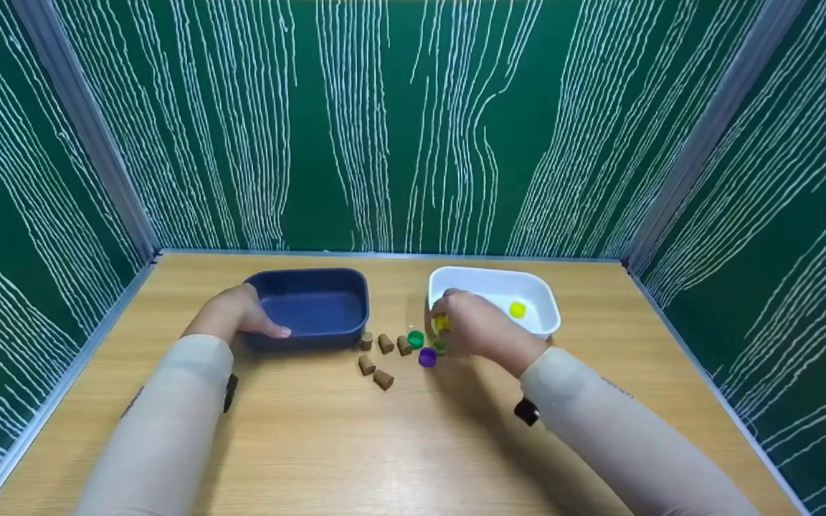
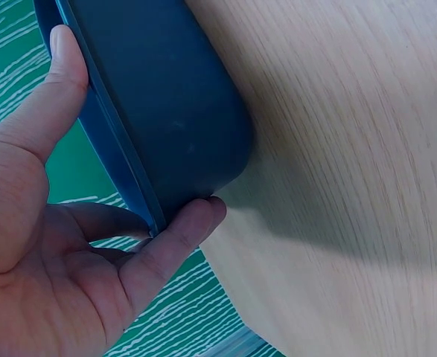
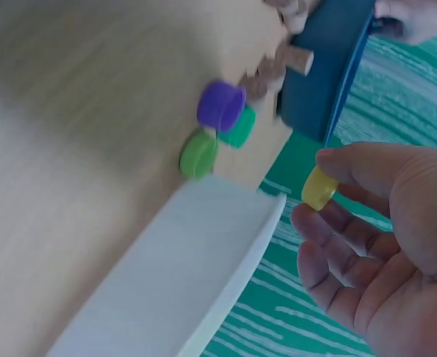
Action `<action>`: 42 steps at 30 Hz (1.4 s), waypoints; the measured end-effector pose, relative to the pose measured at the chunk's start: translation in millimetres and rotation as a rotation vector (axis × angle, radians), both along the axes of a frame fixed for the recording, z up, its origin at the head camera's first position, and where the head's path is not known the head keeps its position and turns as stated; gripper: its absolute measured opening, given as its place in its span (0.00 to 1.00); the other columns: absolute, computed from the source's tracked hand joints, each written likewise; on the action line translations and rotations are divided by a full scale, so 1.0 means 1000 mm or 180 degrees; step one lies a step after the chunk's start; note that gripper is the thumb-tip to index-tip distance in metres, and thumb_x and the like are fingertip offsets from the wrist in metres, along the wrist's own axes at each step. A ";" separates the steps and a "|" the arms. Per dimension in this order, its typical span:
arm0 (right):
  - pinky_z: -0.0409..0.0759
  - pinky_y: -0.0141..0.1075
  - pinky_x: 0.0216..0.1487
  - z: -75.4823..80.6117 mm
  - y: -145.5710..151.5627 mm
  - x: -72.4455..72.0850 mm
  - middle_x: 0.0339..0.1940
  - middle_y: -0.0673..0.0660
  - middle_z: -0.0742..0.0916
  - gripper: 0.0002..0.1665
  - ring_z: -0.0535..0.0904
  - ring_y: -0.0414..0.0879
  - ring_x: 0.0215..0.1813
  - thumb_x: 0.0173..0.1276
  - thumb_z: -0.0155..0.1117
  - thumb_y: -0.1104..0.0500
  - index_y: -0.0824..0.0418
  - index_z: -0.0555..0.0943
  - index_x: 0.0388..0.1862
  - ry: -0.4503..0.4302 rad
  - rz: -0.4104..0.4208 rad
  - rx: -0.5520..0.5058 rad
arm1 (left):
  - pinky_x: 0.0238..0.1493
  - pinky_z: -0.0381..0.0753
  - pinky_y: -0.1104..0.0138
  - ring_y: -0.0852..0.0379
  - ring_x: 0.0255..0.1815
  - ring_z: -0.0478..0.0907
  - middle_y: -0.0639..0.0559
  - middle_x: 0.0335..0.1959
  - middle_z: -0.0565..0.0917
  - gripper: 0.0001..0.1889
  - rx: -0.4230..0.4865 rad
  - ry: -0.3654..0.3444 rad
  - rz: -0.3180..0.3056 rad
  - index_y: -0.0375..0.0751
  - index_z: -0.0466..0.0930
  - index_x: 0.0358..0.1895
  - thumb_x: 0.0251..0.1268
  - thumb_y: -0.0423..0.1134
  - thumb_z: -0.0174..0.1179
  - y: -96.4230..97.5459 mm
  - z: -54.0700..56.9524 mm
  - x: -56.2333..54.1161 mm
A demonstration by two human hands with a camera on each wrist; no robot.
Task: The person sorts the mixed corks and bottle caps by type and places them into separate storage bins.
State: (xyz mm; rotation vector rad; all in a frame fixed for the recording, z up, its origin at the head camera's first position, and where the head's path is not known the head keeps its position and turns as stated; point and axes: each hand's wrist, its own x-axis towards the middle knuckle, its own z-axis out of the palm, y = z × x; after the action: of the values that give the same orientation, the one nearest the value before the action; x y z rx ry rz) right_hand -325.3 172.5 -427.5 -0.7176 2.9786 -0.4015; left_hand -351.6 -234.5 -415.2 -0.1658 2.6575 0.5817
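Grasps navy tub (image 1: 323,340) at eleven o'clock with left grip (image 1: 236,315), probably for steadiness, and pinches yellow cap (image 3: 319,187) in right grip (image 1: 476,324) near white tub (image 1: 499,289) at one.

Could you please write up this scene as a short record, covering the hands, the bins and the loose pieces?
Left hand: gripping the left end of the dark blue bin
Right hand: pinching a yellow cap near the rim of the white bin
Visible in white bin: another yellow cap
Corks: five, on the table
Loose caps on table: purple cap, green cap, light green cap
Backdrop: green panels with white lines
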 end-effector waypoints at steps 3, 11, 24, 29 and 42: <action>0.92 0.51 0.69 0.005 0.010 -0.007 0.57 0.61 0.93 0.21 0.91 0.56 0.60 0.71 0.81 0.67 0.62 0.93 0.63 0.0036 -0.0081 -0.0029 | 0.91 0.64 0.38 0.26 0.86 0.66 0.19 0.86 0.65 0.69 -0.0041 -0.0022 -0.0034 0.15 0.50 0.87 0.64 0.64 0.82 0.000 0.003 0.002; 0.87 0.56 0.76 0.008 0.042 -0.030 0.63 0.64 0.94 0.21 0.90 0.60 0.68 0.75 0.80 0.65 0.63 0.92 0.65 -0.0050 -0.0397 -0.0115 | 0.91 0.64 0.38 0.26 0.86 0.67 0.19 0.86 0.65 0.69 -0.0039 -0.0019 0.0009 0.16 0.51 0.87 0.65 0.64 0.82 0.001 0.000 0.000; 0.87 0.59 0.75 -0.014 0.094 -0.056 0.65 0.69 0.92 0.20 0.88 0.62 0.65 0.79 0.74 0.63 0.70 0.89 0.65 -0.0340 -0.0930 -0.0133 | 0.91 0.64 0.37 0.27 0.85 0.68 0.20 0.86 0.65 0.70 -0.0041 -0.0029 0.0067 0.17 0.51 0.87 0.62 0.65 0.83 -0.001 -0.007 -0.008; 0.86 0.59 0.75 -0.020 0.104 -0.060 0.67 0.70 0.90 0.20 0.85 0.62 0.61 0.79 0.72 0.65 0.70 0.88 0.65 -0.0540 -0.1214 -0.0162 | 0.91 0.64 0.37 0.26 0.85 0.67 0.19 0.86 0.65 0.70 -0.0061 -0.0013 0.0032 0.16 0.51 0.87 0.63 0.66 0.83 -0.002 -0.005 -0.005; 0.84 0.59 0.77 -0.029 0.119 -0.069 0.64 0.69 0.89 0.19 0.84 0.61 0.59 0.77 0.70 0.68 0.71 0.85 0.64 -0.0935 -0.1479 -0.0090 | 0.91 0.65 0.36 0.26 0.85 0.67 0.20 0.86 0.64 0.70 0.0066 -0.0024 0.0098 0.18 0.50 0.88 0.62 0.64 0.84 -0.001 -0.003 -0.002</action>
State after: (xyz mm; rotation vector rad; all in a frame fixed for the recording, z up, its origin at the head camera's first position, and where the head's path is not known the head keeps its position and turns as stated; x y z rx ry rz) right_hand -394.8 291.7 -456.5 0.0468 2.8305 -0.5169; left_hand -354.0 -235.2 -418.3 -0.2030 2.6450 0.6170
